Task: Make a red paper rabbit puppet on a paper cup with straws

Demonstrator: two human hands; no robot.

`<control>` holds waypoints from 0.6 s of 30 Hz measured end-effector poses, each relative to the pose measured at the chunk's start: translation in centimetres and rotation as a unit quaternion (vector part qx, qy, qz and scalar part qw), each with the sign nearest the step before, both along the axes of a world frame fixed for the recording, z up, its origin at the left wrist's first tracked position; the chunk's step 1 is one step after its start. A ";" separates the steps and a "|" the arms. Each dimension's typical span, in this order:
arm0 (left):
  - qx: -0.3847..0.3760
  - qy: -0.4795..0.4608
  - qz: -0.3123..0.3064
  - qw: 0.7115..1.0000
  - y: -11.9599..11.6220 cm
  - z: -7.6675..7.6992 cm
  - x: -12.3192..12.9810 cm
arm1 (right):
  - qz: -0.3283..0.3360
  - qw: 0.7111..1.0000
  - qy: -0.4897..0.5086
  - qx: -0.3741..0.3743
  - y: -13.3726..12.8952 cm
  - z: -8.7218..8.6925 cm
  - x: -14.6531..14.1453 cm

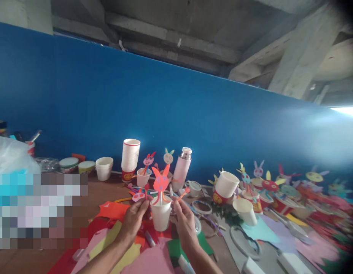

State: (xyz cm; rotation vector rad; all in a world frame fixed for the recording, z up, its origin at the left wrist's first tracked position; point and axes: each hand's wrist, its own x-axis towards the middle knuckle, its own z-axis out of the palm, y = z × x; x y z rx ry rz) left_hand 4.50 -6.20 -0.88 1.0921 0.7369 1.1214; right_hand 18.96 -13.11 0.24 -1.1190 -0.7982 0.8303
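Note:
A white paper cup point(161, 217) stands upright between my two hands. From its mouth rises an orange-red paper rabbit head point(161, 183) with long ears and a drawn face, on a pale stick with orange strips beside it. My left hand point(136, 217) is pinched at the cup's left side on a thin strip with a red round tip point(147, 187). At the right side, my right hand point(185, 220) pinches an orange strip with a round red end point(187, 190). Whether both strips join the cup is hidden by my fingers.
Coloured paper sheets point(153, 260) lie under my hands. Behind stand stacked cups point(131, 154), a pink thermos point(182, 169) and finished rabbit cups point(143, 177). Tape rolls point(202, 207), a tilted cup point(245, 211) and many paper rabbits point(270, 185) fill the right. A blue wall point(165, 106) closes the back.

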 end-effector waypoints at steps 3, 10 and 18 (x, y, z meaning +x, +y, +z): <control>0.009 0.002 -0.008 1.000 -0.1 0.3 -0.2 | 0.019 1.000 0.011 0.022 0.0 -0.1 0.0; 0.030 0.034 -0.009 0.999 0.2 0.2 -0.4 | 0.030 0.993 -0.101 0.047 0.0 -0.6 0.5; 0.059 0.119 0.001 0.991 -0.2 1.0 -0.9 | -0.021 0.960 -0.276 0.044 -0.5 0.3 0.3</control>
